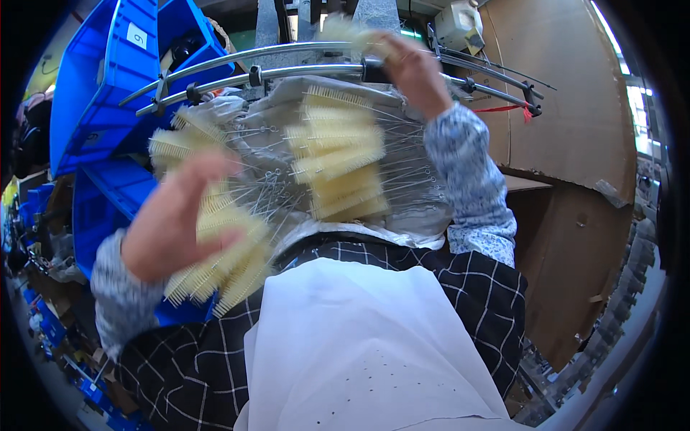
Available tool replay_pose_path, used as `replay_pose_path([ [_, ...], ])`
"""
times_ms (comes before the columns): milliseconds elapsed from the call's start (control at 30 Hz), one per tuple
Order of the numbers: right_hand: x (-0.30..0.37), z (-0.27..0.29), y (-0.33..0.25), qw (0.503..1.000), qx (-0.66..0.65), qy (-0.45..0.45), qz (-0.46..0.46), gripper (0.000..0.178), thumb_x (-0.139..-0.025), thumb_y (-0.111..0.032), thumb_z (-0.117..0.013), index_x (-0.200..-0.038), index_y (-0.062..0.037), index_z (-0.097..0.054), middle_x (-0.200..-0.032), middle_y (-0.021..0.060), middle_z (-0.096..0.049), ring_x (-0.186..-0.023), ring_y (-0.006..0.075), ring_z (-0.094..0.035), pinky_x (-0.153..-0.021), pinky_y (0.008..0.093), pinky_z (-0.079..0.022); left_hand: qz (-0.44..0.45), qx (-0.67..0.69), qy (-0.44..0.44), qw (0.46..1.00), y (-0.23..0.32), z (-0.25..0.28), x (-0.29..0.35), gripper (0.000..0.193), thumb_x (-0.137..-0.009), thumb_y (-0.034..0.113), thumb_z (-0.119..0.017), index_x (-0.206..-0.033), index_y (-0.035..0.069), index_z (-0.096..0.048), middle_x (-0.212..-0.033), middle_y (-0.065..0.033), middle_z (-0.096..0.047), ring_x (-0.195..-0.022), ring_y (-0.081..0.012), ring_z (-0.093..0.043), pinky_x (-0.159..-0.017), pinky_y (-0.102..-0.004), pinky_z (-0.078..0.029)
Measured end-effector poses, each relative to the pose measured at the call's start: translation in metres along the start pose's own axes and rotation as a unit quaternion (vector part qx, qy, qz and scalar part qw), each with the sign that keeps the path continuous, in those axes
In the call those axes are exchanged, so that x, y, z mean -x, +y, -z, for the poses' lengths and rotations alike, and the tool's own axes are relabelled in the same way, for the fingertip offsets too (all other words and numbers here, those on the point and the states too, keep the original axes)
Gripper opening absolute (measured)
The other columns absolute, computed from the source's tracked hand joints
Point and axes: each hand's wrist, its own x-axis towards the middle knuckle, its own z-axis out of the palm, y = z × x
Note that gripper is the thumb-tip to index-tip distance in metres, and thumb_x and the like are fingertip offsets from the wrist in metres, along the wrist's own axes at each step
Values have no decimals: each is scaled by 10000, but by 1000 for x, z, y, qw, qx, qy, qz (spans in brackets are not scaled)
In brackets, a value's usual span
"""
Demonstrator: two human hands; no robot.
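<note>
My right hand (417,72) is raised at the metal rails, its fingers closed round a cream-bristled wire brush (343,30) that is blurred by motion. Over the left pile of brushes (244,255) hovers my left hand (176,223), thumb and fingers apart, blurred, with nothing seen in it. A second stack of brushes (341,154) lies in the middle on a grey cloth (280,97). Their thin twisted-wire stems end in small loops; the middle stack's stems point right, and many from the left pile point toward the middle.
Two curved metal rails (302,72) with black clamps cross beyond the cloth. Blue plastic bins (100,93) stand at the left. Tall cardboard (560,93) walls the right side, with a red ribbon (528,113) on the rail's end. A white apron (359,337) covers my lap.
</note>
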Motion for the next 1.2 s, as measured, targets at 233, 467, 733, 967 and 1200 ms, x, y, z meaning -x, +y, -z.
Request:
replay_pose_path([
  [233, -20, -4, 66, 926, 351, -42, -132, 275, -793, -197, -461, -1036, -289, -553, -896, 7, -574, -863, 206, -485, -754, 362, -352, 126, -127, -229, 957, 9, -58, 55, 529, -631, 167, -646, -1122, 150, -449, -1105, -175, -419, -936, -305, -487, -803, -375, -398],
  [467, -23, -10, 72, 920, 369, -43, -121, 289, -801, -198, -457, -1059, -296, -542, -924, 3, -572, -872, 205, -485, -767, 362, -350, 94, -141, -154, 974, -9, -67, 49, 452, -609, 34, -564, -1045, 111, -474, -1033, -182, -463, -779, -297, -531, -702, -355, -432],
  [733, -27, -14, 90, 930, 340, -59, -126, 294, -786, -205, -479, -1061, -290, -541, -929, -26, -559, -936, 206, -456, -807, 387, -334, 121, 63, -47, 990, 1, -22, 35, 272, -592, -35, -525, -847, 55, -494, -853, -131, -479, -703, -284, -527, -616, -324, -443],
  [967, -45, -31, 120, 951, 305, -42, -31, 270, -770, -208, -463, -1030, -223, -532, -1020, -3, -513, -1021, 193, -391, -825, 401, -283, 11, 15, 49, 999, 11, 14, 28, 303, -523, -63, -536, -805, 32, -480, -796, -115, -468, -663, -263, -499, -588, -294, -424],
  [1200, -4, 7, 119, 890, 413, 39, -189, 384, -733, -273, -547, -1096, -152, -530, -1013, 29, -559, -989, 233, -454, -860, 404, -310, -23, -31, 115, 993, 13, 40, 39, 307, -514, -89, -507, -795, 29, -473, -777, -121, -469, -646, -225, -497, -585, -281, -413],
])
